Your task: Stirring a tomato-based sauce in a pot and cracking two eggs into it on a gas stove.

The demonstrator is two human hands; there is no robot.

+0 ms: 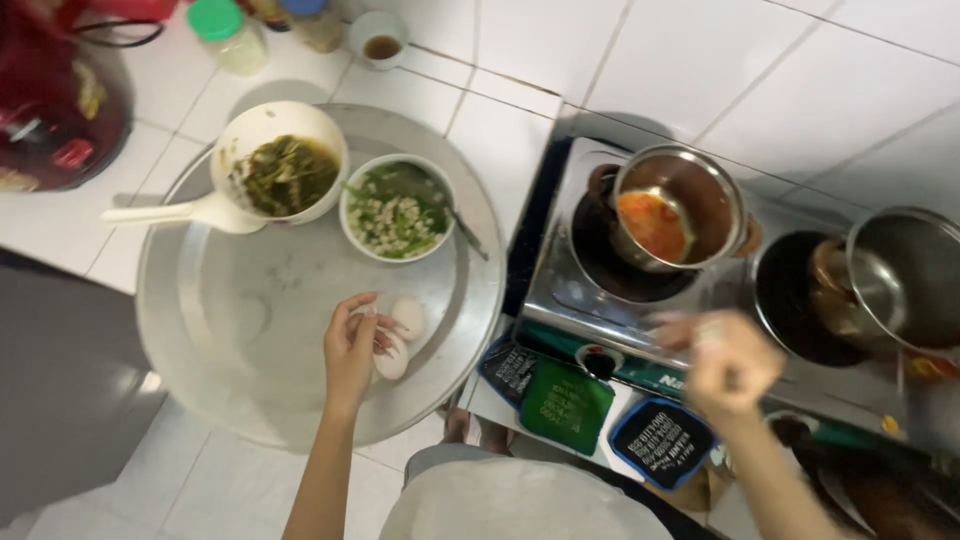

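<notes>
Left hand (352, 345) pinched one of two eggs (398, 338) at lower centre on the round tray (220, 350). Right hand (728, 362) at lower right was blurred, loosely clenched, holding unclear. Farther up: two bowls (396, 208) of greens on tray, two pots (678, 205) on the stove (560, 290).

White square-tiled floor (850, 90) with dark grout lines, evenly lit, soft shadows. Two-burner steel gas stove (600, 300) sits directly on the tiles, right of centre. Red bag (50, 110) top left. Grey smooth patch (60, 400) at lower left, blurred, can't identify.
</notes>
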